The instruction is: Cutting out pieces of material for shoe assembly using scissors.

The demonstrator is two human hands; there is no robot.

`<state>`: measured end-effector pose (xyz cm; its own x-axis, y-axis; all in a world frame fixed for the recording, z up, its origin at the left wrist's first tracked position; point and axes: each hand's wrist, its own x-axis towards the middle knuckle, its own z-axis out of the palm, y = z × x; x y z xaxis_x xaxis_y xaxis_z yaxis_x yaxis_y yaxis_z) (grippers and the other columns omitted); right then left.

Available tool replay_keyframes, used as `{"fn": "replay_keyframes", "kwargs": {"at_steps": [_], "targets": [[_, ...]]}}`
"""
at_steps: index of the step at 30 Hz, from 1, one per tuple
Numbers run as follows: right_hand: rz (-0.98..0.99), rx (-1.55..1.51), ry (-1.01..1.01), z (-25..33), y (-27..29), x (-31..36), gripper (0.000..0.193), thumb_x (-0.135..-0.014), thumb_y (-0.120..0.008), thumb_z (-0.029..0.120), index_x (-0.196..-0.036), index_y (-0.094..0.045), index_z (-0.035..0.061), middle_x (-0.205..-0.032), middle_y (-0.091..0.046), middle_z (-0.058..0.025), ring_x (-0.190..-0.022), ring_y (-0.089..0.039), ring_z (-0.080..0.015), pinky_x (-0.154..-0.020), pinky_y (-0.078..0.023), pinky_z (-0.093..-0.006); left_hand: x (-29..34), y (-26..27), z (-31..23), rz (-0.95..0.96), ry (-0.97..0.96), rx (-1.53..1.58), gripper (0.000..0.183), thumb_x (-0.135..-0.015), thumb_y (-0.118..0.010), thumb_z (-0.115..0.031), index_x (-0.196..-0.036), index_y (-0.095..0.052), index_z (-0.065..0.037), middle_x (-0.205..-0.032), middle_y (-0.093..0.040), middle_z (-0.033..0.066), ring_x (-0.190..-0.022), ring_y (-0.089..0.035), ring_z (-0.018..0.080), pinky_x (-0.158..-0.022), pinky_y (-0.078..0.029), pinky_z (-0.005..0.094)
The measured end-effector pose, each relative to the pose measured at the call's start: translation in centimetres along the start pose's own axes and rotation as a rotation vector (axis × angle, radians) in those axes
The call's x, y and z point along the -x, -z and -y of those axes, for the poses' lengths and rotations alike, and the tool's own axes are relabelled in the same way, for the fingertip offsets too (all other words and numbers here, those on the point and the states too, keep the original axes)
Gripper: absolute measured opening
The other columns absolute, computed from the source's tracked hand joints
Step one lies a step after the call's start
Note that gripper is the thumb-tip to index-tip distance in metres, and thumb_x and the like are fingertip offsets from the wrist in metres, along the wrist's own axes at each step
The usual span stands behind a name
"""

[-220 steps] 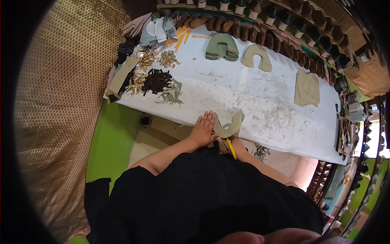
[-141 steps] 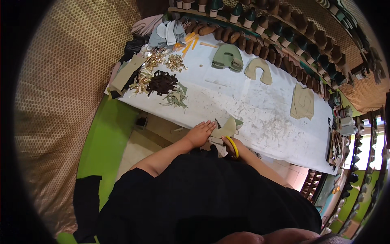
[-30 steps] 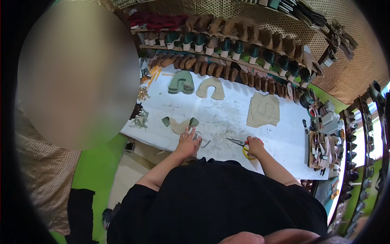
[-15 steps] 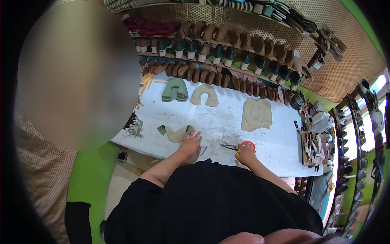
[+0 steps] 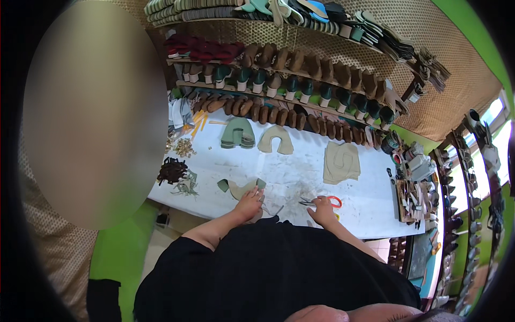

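Note:
My left hand (image 5: 250, 204) lies on the white-covered table, its fingers stretched over the right end of a curved beige piece (image 5: 235, 190) with green tips. It seems to hold the piece flat against the surface. Farther right, my right hand (image 5: 323, 211) is closed over the middle of a pair of scissors (image 5: 336, 202) with red and yellow handles. The blades point left, toward my left hand. A thin grey strip lies between my hands. Beyond them are a stack of green U-shaped pieces (image 5: 237, 132) and a beige U-shaped piece (image 5: 276, 139).
Stacked beige sheets (image 5: 341, 162) lie at the table's right. Dark scraps (image 5: 171, 171), green trimmings (image 5: 185, 184) and small brass-coloured bits (image 5: 184, 147) sit at the left. Shoe shelves (image 5: 268, 91) line the back; a tool rack (image 5: 412, 199) stands at the right edge.
My right hand has shifted forward along the scissors, and the red handle now shows behind it. My left fingers are less spread. The view has tilted slightly upward, showing more of the top shelf.

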<state>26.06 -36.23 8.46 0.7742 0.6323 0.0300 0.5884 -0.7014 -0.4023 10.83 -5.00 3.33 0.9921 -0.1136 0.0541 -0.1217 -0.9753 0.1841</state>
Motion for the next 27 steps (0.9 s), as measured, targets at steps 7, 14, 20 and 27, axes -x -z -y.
{"fn": "replay_keyframes", "kwargs": {"at_steps": [7,14,20,27], "targets": [[-0.068,-0.004,0.038,0.7,-0.3,0.9,0.037,-0.078,-0.075,0.027,-0.107,-0.067,0.0048,-0.123,-0.056,-0.022,-0.117,-0.051,-0.0404,-0.097,-0.044,-0.0487,0.0,-1.1,0.2,-0.007,-0.044,-0.088,0.02,-0.084,-0.065,-0.023,-0.097,-0.073,-0.009,-0.151,-0.041,0.0129,-0.144,-0.029,0.0347,-0.114,-0.03,0.0516],[-0.169,0.089,0.124,1.3,0.2,2.3,0.033,-0.078,-0.074,0.025,-0.104,-0.066,0.0069,-0.126,-0.053,-0.0173,-0.118,-0.049,-0.0383,-0.098,-0.041,-0.05,-0.4,1.2,-1.2,-0.015,-0.104,0.015,0.03,-0.09,-0.052,-0.02,-0.111,-0.069,-0.009,-0.152,-0.039,0.0107,-0.144,-0.03,0.035,-0.116,-0.026,0.052],[-0.239,0.131,0.134,1.1,1.5,3.1,0.033,-0.076,-0.075,0.024,-0.104,-0.067,0.0083,-0.123,-0.055,-0.0161,-0.116,-0.05,-0.0381,-0.097,-0.04,-0.0495,-0.6,1.9,-1.5,0.119,-0.132,-0.042,0.028,-0.09,-0.053,-0.019,-0.112,-0.07,-0.018,-0.153,-0.039,0.0077,-0.144,-0.03,0.0341,-0.116,-0.027,0.0522],[-0.24,0.119,0.08,-0.1,2.2,4.2,0.031,-0.076,-0.074,0.026,-0.103,-0.068,0.0096,-0.121,-0.056,-0.017,-0.116,-0.05,-0.0387,-0.098,-0.04,-0.0503,-1.5,0.0,-1.6,0.099,-0.115,-0.093,0.021,-0.086,-0.06,-0.021,-0.101,-0.074,-0.015,-0.154,-0.037,0.0098,-0.144,-0.029,0.0343,-0.114,-0.028,0.0524]]}}
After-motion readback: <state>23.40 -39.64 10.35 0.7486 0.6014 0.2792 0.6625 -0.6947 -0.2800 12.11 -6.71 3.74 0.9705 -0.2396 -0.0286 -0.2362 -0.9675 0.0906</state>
